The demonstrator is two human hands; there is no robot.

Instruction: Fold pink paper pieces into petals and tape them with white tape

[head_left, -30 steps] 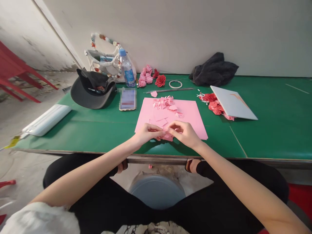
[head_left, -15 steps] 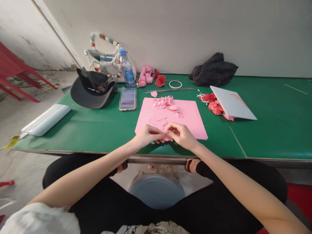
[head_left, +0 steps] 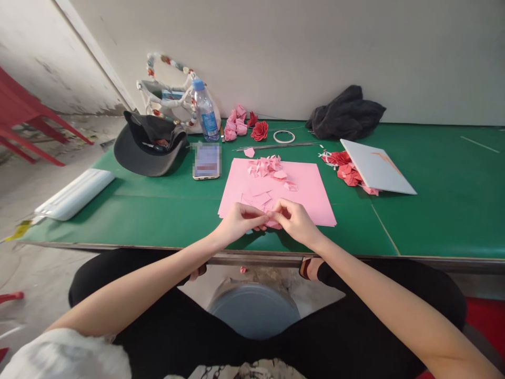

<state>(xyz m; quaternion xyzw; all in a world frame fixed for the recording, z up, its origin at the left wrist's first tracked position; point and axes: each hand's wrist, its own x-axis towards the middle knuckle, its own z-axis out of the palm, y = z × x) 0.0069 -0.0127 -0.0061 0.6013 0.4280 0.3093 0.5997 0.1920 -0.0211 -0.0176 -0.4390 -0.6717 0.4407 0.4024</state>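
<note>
Between my two hands is a small piece of pink paper, pinched close to the table's front edge and partly hidden by my fingers. My left hand grips it from the left, thumb and fingers pressed together. From the other side my right hand pinches it too, and the fingertips of both hands meet. Just beyond lie flat pink paper pieces on a stack of pink sheets. Farther up the stack sits a cluster of folded pink paper pieces.
Behind the sheets lie thin wires, a roll of tape and paper flowers. To the left are a phone, a water bottle and a dark cap. A white board leans over red paper flowers at right.
Both hands stay in nearly the same spot on the pink paper. The fingers have shifted slightly, with the fingertips a little closer together.
</note>
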